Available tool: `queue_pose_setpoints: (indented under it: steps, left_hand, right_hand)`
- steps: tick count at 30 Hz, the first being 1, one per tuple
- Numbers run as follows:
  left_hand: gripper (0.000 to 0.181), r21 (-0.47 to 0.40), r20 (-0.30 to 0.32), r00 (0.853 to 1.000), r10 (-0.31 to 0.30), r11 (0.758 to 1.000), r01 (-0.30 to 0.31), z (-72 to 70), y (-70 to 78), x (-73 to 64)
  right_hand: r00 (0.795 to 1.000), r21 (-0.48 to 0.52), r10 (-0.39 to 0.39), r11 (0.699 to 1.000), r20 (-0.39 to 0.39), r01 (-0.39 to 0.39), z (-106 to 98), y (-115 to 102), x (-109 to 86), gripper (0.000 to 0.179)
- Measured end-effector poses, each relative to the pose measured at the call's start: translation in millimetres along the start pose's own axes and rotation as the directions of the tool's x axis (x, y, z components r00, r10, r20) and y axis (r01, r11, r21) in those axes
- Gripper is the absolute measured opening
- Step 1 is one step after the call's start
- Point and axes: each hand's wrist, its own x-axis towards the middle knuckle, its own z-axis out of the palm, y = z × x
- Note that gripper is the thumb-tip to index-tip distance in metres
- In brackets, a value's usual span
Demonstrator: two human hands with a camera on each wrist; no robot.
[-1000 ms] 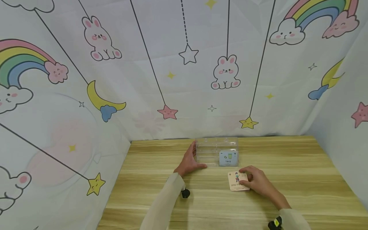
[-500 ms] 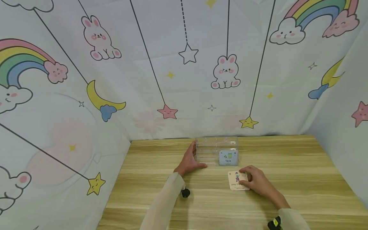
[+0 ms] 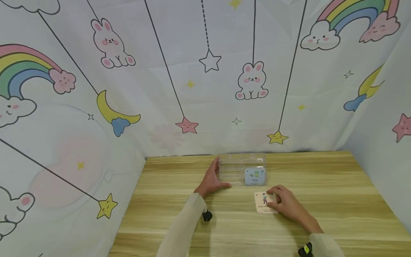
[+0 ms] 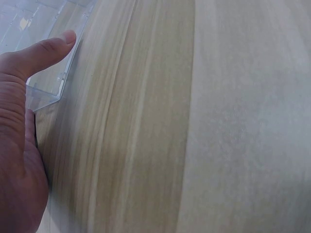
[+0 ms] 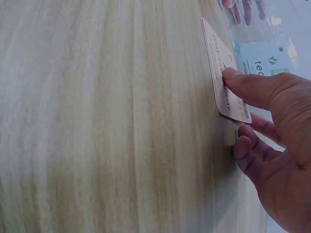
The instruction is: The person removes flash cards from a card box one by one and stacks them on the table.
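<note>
At the back of the table stands a clear plastic box [image 3: 230,171] with divided compartments. My left hand [image 3: 211,181] grips its left side, thumb [image 4: 48,53] over the front and fingers along the side, mostly hidden. Behind the clear front at lower right is a pale blue card [image 3: 255,178] with a drink picture and the word "tea". In front of the box, my right hand [image 3: 288,204] pinches a cream flash card [image 3: 260,205], printed with a figure and "play the...", by its right side. The right wrist view shows this card [image 5: 214,53] tilted, with the thumb on its printed face.
The wood-grain table [image 3: 237,233] lies under both hands. Just behind the box hangs a white cloth backdrop [image 3: 218,107] printed with bunnies, stars and rainbows, and cloth walls flank both sides. Dark wrist devices [image 3: 207,216] sit at both sleeves.
</note>
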Motion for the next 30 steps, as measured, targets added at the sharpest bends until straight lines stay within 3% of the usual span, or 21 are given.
queue_pose_setpoints:
  steps: [14,21,30]
  left_hand:
    - [0.131,0.005,0.001,1.0,-0.008,1.0,0.008,0.9,1.2,-0.7]
    - [0.131,-0.001,0.001,1.0,0.009,1.0,-0.009,0.6,-0.4,-0.7]
    - [0.132,-0.006,0.002,1.0,0.007,1.0,-0.007,1.1,-3.5,1.0]
  right_hand:
    - [0.998,-0.031,0.027,0.999,0.061,-0.025,-1,5,1.9,0.038]
    - [0.998,-0.041,0.06,0.997,0.036,-0.058,-5,1,4.1,0.04]
    - [0.999,-0.048,0.03,0.998,-0.016,-0.031,-13,-6,17.0,0.043]
